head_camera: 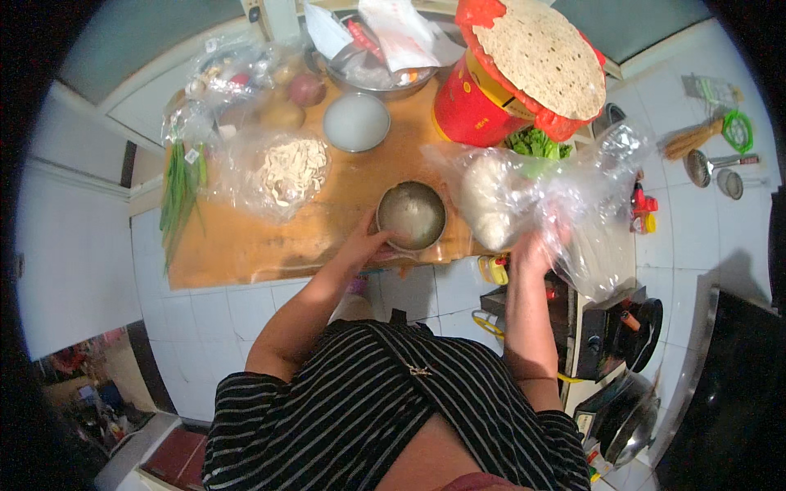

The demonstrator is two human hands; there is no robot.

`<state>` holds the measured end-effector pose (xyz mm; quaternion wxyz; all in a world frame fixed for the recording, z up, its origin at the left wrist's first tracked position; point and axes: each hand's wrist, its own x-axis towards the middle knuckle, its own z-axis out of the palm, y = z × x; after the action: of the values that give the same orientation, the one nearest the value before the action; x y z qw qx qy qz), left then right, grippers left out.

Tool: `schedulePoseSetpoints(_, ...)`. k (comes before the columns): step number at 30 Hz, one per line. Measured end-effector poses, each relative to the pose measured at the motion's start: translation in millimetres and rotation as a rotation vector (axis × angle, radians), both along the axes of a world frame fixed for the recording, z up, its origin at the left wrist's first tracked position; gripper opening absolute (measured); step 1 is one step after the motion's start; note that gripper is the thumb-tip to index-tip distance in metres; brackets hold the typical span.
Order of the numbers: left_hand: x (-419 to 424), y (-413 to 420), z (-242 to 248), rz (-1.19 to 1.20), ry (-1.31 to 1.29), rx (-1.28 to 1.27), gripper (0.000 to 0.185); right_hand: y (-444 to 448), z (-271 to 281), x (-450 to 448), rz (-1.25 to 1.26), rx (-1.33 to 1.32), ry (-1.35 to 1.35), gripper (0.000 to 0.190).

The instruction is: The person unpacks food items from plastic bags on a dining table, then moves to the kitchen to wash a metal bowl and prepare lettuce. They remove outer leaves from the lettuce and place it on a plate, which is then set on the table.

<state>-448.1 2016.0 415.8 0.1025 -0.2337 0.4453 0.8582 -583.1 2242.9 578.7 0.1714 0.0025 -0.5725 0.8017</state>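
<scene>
Close to the front edge of the wooden table [344,227] stands a small round metal bowl [412,216]. My left hand [372,240] grips it by its near left side, with the thumb near the rim. A pale, shiny surface shows inside the bowl; what it is, I cannot tell. To the right, my right hand [535,245] clasps the gathered part of a clear plastic bag [589,202], partly hidden by the film. Whitish food [488,199] lies in the bag's left part, its exact kind unclear.
Behind the bowl sit a white round bowl [356,121] and a red bucket [471,107] topped by a speckled round board [543,55]. Leftward lie bagged pale strips [293,170], green onions [177,196] and a red onion [306,90]. A stove [599,344] stands at right.
</scene>
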Motion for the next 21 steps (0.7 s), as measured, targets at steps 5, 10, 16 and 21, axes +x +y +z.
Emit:
schedulePoseSetpoints(5,45,-30,32,-0.012,-0.080,0.019,0.067,-69,-34,-18,-0.107,0.100,-0.135,0.031)
schedulePoseSetpoints(10,60,-43,44,0.026,-0.193,0.009,0.076,-73,-189,-90,-0.030,0.596,-0.099,0.039)
schedulePoseSetpoints(16,69,-53,43,0.075,-0.183,0.049,0.077,-77,-139,-95,0.113,1.081,-0.098,0.057)
schedulePoseSetpoints(21,67,-59,48,0.031,-0.251,0.036,0.075,-31,-105,-36,0.030,1.088,0.006,0.058)
